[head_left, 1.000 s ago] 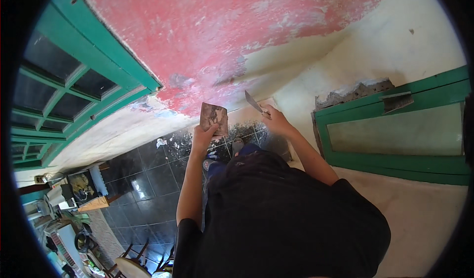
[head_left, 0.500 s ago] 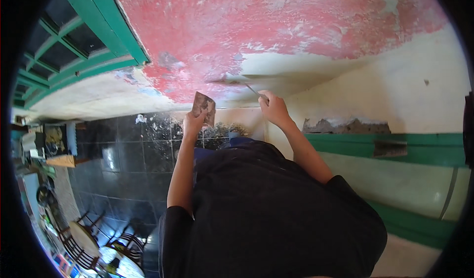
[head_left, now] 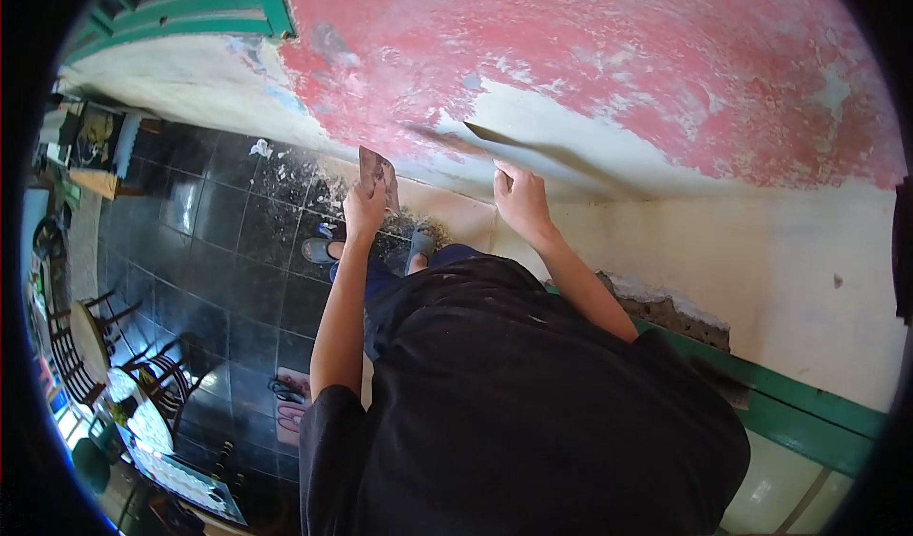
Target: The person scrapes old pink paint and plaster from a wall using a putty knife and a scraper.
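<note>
My left hand (head_left: 365, 211) is closed around a flat brown plate (head_left: 377, 169), its face smeared with dark and pale patches. To its right, my right hand (head_left: 521, 198) has its fingers curled around a thin scraper; the dark blade (head_left: 482, 134) shows nearly edge-on, close to the wall. Whether that blade touches the surface I cannot tell, and the handle is mostly hidden in my fist. Ahead, the wall (head_left: 590, 51) is mottled pink, with a bare cream patch (head_left: 542, 122) beside the blade and a shadow falling across it.
Pale flakes (head_left: 297, 179) litter the dark tiled floor (head_left: 219, 279) near my sandalled feet (head_left: 421, 243). At upper left is a green window frame (head_left: 271, 3). A broken ledge (head_left: 666, 310) and green trim (head_left: 789, 393) lie to the right. Chairs (head_left: 166, 384) stand at lower left.
The view has turned and shifted, bringing my feet and more floor into sight. The scraper's blade now appears as a dark wedge against the cream patch. Both hands keep their holds.
</note>
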### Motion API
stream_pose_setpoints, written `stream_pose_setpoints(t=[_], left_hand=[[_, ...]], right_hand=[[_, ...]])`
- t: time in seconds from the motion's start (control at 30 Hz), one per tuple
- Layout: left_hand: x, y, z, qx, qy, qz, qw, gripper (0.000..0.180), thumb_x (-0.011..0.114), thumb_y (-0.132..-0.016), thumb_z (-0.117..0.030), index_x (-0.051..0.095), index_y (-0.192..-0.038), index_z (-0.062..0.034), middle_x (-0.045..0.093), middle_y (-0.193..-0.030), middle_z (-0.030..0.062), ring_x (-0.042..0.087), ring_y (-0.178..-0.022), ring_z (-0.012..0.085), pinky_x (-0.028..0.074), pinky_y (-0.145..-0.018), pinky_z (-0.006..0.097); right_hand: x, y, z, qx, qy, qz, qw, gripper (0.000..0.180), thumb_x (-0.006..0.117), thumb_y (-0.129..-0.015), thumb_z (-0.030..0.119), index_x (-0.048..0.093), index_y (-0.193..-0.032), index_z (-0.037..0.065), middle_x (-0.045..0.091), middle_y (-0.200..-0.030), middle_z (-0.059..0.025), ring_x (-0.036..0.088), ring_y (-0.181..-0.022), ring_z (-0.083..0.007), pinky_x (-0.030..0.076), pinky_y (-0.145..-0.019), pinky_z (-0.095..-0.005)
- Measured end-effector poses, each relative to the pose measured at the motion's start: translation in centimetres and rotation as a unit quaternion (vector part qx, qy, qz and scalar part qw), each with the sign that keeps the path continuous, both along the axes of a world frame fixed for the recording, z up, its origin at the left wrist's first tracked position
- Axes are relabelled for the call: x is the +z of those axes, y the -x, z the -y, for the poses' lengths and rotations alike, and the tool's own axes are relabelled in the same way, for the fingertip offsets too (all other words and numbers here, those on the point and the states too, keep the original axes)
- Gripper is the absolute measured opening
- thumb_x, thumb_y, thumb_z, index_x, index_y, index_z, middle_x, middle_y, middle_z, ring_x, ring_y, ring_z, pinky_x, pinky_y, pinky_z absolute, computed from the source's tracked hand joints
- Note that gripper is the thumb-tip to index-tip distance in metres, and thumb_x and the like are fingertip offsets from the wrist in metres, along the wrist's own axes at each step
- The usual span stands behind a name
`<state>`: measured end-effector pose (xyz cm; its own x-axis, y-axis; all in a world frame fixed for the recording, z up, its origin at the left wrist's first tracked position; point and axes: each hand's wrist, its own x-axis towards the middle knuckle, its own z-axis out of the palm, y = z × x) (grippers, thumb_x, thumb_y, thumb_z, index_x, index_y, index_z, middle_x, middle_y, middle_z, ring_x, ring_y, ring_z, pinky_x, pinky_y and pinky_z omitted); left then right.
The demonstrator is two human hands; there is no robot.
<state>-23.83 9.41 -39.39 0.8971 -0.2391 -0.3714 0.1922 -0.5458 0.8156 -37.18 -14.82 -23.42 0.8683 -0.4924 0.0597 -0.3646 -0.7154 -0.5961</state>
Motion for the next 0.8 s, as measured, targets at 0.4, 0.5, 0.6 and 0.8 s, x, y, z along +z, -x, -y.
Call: stream_pose_setpoints(t=[0.4, 0.5, 0.6, 0.8], left_hand=[[1.0, 5.8, -0.3, 0.048, 0.0, 0.039, 0.998, 0.041, 0.063, -0.09, -0.033, 0.067, -0.084, 0.0064, 0.067, -0.079, 0.0293, 0.067, -0.083, 0.0482, 0.052, -0.073, 0.052], [-0.5, 6.7, -0.5, 0.071, 0.0, 0.032, 0.997, 0.041, 0.063, -0.09, -0.033, 0.067, -0.082, 0.0066, 0.066, -0.075, 0.0294, 0.067, -0.081, 0.0479, 0.052, -0.072, 0.052], [-0.1, 7.2, -0.2, 0.077, 0.018, 0.026, 0.996, 0.042, 0.064, -0.09, -0.034, 0.067, -0.081, 0.0076, 0.064, -0.073, 0.0301, 0.067, -0.08, 0.0481, 0.052, -0.072, 0.051], [2.0, 7.6, -0.1, 0.065, 0.036, -0.003, 0.997, 0.042, 0.062, -0.09, -0.033, 0.066, -0.082, 0.0081, 0.065, -0.074, 0.0292, 0.067, -0.08, 0.048, 0.053, -0.074, 0.051]], right_hand=[[-0.6, -0.4, -0.1, 0.004, 0.029, -0.027, 0.999, 0.032, 0.054, -0.096, 0.014, 0.07, -0.118, -0.002, 0.07, -0.087, -0.0267, 0.071, -0.077, -0.0378, 0.054, -0.073, -0.0407], [-0.4, -0.5, -0.6, 0.005, 0.053, -0.057, 0.997, 0.033, 0.054, -0.096, 0.014, 0.07, -0.12, -0.002, 0.07, -0.085, -0.0263, 0.071, -0.076, -0.0374, 0.054, -0.073, -0.0406], [-0.3, 0.0, 0.1, 0.012, 0.049, -0.031, 0.998, 0.033, 0.054, -0.096, 0.015, 0.07, -0.12, -0.002, 0.069, -0.084, -0.0267, 0.071, -0.075, -0.0369, 0.054, -0.073, -0.0408], [-0.8, 0.2, 0.1, -0.008, 0.048, -0.064, 0.997, 0.034, 0.054, -0.095, 0.015, 0.07, -0.12, -0.002, 0.069, -0.082, -0.027, 0.071, -0.074, -0.0359, 0.054, -0.072, -0.0403]])
